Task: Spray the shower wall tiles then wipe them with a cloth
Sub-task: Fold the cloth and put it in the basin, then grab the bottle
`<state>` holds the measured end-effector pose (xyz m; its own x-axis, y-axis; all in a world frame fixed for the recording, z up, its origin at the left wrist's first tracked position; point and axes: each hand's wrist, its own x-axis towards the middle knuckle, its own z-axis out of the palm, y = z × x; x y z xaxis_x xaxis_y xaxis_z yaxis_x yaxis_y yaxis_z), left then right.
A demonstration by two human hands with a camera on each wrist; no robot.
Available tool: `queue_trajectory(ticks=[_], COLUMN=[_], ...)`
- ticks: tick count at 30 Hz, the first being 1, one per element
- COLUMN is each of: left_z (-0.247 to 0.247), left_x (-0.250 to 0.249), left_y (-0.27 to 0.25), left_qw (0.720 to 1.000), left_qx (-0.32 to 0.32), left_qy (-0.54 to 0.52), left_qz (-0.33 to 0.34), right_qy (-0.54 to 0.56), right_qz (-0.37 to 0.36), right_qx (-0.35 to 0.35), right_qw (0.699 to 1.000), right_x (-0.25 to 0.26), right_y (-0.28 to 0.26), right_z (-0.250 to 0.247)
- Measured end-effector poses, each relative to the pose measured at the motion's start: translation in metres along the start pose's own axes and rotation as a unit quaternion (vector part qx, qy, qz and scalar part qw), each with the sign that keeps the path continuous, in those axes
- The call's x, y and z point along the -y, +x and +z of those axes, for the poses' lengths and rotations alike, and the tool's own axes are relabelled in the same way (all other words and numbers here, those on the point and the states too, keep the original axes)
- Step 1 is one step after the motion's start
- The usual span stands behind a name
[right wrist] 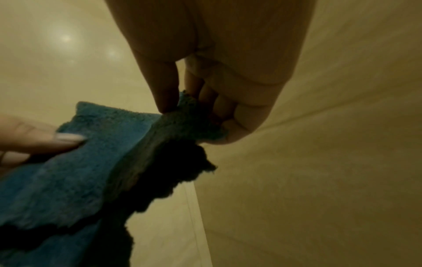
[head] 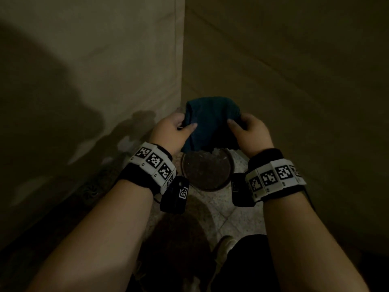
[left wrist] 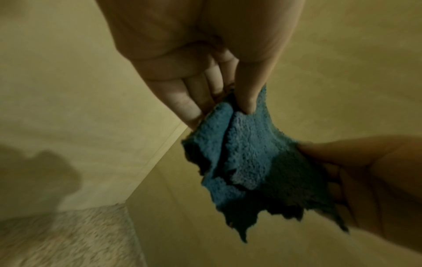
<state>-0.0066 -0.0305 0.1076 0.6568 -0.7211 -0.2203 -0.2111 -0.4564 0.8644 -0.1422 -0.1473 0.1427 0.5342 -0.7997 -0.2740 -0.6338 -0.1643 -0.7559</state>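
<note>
A blue fluffy cloth [head: 210,123] hangs between both hands in front of the corner of the beige shower wall tiles [head: 105,60]. My left hand [head: 179,127] pinches its left edge between thumb and fingers, and the same cloth [left wrist: 246,162] fills the left wrist view below that hand [left wrist: 219,106]. My right hand [head: 242,125] pinches the right edge, seen close in the right wrist view as the hand [right wrist: 194,108] on the cloth [right wrist: 91,153]. No spray bottle is in view.
A round dark bowl-like drain cover [head: 207,171] lies on the speckled floor [head: 242,224] right under the cloth. The two tiled walls meet at a corner [head: 182,70] just behind the hands. My shoe [head: 223,247] shows at the bottom.
</note>
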Motion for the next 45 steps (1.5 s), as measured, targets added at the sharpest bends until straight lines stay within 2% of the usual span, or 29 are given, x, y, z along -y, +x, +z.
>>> queue_trajectory(ticks=[13,21,30,34,41,45], left_z=[0.049,0.071,0.105,0.127,0.176,0.209], left_x=[0.113,0.143,0.181,0.199,0.236,0.257], left_y=[0.043,0.063,0.068,0.074,0.089,0.1], left_qw=[1.0,0.999,0.999,0.996,0.988,0.984], left_qx=[-0.002,0.013,0.049,0.068,0.1,0.101], left_qy=[-0.02,0.001,-0.017,-0.017,-0.011,-0.001], left_qz=[0.004,0.041,-0.015,-0.05,-0.118,-0.144], right_qy=[-0.052,-0.033,0.082,0.115,-0.004,-0.024], right_qz=[0.009,0.004,0.088,0.129,0.15,0.2], right_qx=[0.033,0.011,0.066,0.064,0.11,0.115], right_qw=[0.998,0.999,0.99,0.983,0.983,0.973], right_x=[-0.088,-0.117,-0.167,-0.198,-0.25,-0.28], right_y=[0.064,0.081,0.086,0.093,0.117,0.133], right_z=[0.086,0.107,0.131,0.146,0.163,0.164])
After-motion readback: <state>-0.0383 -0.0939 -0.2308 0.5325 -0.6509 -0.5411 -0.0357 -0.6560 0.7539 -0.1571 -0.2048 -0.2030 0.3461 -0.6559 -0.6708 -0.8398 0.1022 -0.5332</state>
